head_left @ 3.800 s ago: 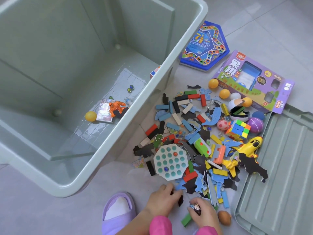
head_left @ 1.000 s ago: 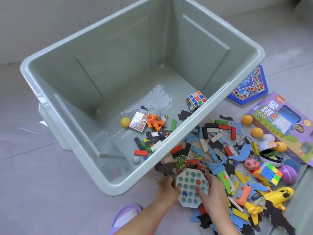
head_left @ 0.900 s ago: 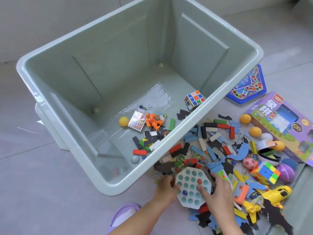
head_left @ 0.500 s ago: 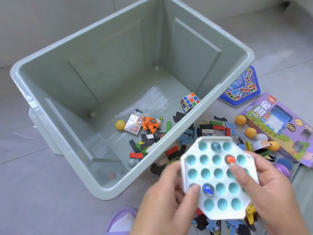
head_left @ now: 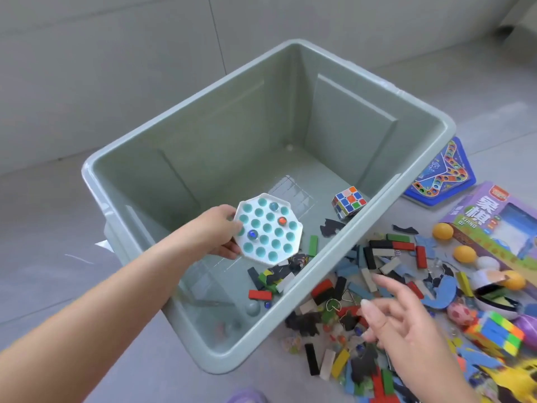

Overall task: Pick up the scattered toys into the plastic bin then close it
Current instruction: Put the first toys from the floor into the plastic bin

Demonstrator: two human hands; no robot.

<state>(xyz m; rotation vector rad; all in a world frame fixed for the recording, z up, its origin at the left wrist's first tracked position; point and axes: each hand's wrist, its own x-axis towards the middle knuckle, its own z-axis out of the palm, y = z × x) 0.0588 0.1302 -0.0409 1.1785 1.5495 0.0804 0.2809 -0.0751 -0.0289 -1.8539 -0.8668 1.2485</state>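
Grey tiled floor [head_left: 58,257]. Left hand [head_left: 216,231] grips the white marble board [head_left: 268,229] by its edge, low inside the plastic bin [head_left: 232,126], not yet released. Right hand [head_left: 406,321] hovers relaxed and empty above the scattered toys [head_left: 377,263]. Few pieces binned; most lie outside; closing outstanding.

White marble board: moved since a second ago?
Yes. The white marble board left the floor pile, crossing the near rim of the plastic bin; the left hand holds it inside.

Toys [head_left: 386,289] right of bin [head_left: 261,347]
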